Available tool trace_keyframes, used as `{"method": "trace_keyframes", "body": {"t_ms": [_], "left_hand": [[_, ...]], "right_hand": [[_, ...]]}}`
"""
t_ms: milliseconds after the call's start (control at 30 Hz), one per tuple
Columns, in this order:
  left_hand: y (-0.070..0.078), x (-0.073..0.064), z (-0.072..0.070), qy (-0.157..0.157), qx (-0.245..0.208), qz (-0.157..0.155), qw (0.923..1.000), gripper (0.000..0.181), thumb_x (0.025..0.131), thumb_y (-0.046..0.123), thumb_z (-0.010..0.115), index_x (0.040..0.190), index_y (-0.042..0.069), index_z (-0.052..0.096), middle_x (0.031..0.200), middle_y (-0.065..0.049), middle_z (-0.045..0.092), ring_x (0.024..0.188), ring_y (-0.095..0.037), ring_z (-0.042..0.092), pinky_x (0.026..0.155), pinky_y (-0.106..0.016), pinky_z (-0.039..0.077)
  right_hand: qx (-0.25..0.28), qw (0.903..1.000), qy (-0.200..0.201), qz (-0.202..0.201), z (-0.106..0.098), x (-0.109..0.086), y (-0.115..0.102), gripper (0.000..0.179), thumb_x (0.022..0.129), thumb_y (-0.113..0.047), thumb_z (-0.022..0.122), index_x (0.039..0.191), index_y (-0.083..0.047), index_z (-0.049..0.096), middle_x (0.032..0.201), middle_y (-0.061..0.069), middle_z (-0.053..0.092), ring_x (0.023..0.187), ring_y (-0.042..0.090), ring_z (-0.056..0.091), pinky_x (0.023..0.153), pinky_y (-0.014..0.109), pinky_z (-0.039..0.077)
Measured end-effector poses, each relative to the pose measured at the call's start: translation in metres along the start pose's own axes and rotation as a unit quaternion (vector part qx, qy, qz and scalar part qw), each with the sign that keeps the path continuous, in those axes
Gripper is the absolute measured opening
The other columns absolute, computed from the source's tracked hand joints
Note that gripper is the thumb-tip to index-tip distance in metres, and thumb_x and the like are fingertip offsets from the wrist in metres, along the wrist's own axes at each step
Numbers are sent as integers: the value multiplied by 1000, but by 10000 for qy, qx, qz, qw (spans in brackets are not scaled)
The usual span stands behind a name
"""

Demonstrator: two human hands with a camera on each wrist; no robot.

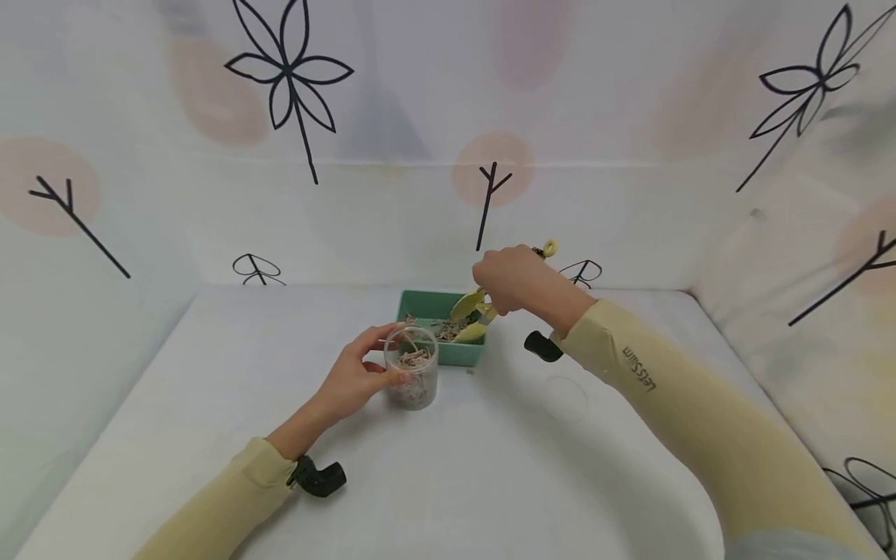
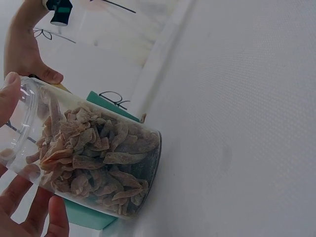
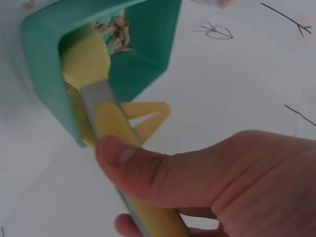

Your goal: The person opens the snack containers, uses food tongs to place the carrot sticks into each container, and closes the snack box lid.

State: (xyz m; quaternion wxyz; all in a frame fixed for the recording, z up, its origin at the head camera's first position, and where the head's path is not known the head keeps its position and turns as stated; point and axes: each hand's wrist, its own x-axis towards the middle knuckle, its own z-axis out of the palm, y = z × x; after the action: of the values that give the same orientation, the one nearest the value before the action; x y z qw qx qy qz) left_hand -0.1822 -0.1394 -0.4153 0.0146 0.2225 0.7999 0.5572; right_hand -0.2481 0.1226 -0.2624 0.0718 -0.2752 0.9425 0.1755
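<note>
A clear plastic jar (image 1: 414, 381) stands on the table, and my left hand (image 1: 357, 373) grips it round its side. Brownish shrivelled dried strips (image 2: 98, 158) fill much of it in the left wrist view. Yellow tongs (image 3: 94, 64) are held by the handle in my right hand (image 1: 518, 280), thumb along one arm. Their broad yellow ends reach down into a green rectangular tray (image 1: 458, 356) just behind the jar. More of the same dried strips (image 3: 118, 34) lie inside that tray. Whether the tongs pinch any strips is hidden.
A thin clear round lid (image 1: 567, 398) lies on the white table (image 1: 455, 474) right of the jar. One small crumb (image 1: 470, 372) sits before the tray. Patterned cloth walls (image 1: 392, 218) close off the back and sides.
</note>
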Motion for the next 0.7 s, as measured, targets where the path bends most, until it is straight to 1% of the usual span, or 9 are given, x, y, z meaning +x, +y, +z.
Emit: {"method": "trace_keyframes", "body": {"t_ms": [100, 167, 233, 333, 433, 500, 600, 700], "left_hand": [[1, 0, -1, 16, 9, 23, 10000, 72, 84, 16, 82, 147, 17, 49, 136, -8, 53, 122, -34, 50, 82, -35, 52], [2, 1, -2, 24, 15, 24, 10000, 72, 83, 16, 82, 147, 17, 49, 136, -8, 53, 123, -34, 50, 83, -36, 52], [2, 1, -2, 37, 43, -17, 10000, 72, 84, 16, 82, 147, 17, 49, 136, -8, 54, 123, -33, 50, 84, -38, 51], [2, 1, -1, 25, 49, -57, 10000, 71, 84, 15, 82, 147, 16, 49, 137, -10, 53, 124, -34, 49, 85, -42, 51], [1, 0, 0, 17, 49, -83, 10000, 71, 84, 14, 81, 147, 16, 49, 136, -10, 53, 124, -34, 49, 86, -43, 51], [1, 0, 1, 9, 54, -77, 10000, 71, 84, 14, 82, 147, 16, 49, 136, -9, 53, 123, -34, 49, 85, -41, 51], [1, 0, 1, 12, 54, -74, 10000, 71, 84, 14, 82, 147, 17, 49, 136, -9, 53, 123, -33, 49, 85, -40, 51], [0, 0, 1, 24, 72, -82, 9999, 71, 84, 15, 82, 147, 17, 49, 137, -9, 53, 123, -32, 50, 85, -40, 51]], "right_hand": [[54, 9998, 205, -3, 7, 1, 1, 23, 80, -10, 82, 102, -9, 74, 89, 4, 67, 71, 19, 61, 63, 35, 54], [176, 9991, 385, -70, 14, 0, 2, 25, 82, -7, 79, 106, -9, 75, 94, 5, 70, 76, 21, 63, 65, 36, 54], [370, 9979, 514, -112, 24, 1, 5, 29, 84, -7, 79, 113, -10, 75, 98, 6, 70, 82, 22, 64, 67, 35, 55], [789, 9949, 621, -90, 42, 4, 9, 33, 86, -12, 79, 119, -12, 74, 103, 6, 70, 89, 23, 63, 69, 35, 55], [1170, 9910, 656, -7, 57, 8, 10, 38, 86, -18, 80, 124, -13, 72, 106, 6, 71, 91, 24, 61, 69, 35, 54], [1384, 9883, 638, 49, 63, 8, 10, 44, 87, -21, 80, 129, -14, 69, 114, 7, 71, 95, 25, 61, 71, 36, 53], [1506, 9870, 539, 153, 64, 9, 11, 55, 86, -24, 80, 137, -17, 62, 124, 8, 68, 100, 27, 61, 74, 37, 53], [1484, 9877, 401, 288, 61, 9, 12, 62, 83, -27, 83, 141, -19, 59, 129, 7, 65, 105, 28, 60, 78, 40, 53]]}}
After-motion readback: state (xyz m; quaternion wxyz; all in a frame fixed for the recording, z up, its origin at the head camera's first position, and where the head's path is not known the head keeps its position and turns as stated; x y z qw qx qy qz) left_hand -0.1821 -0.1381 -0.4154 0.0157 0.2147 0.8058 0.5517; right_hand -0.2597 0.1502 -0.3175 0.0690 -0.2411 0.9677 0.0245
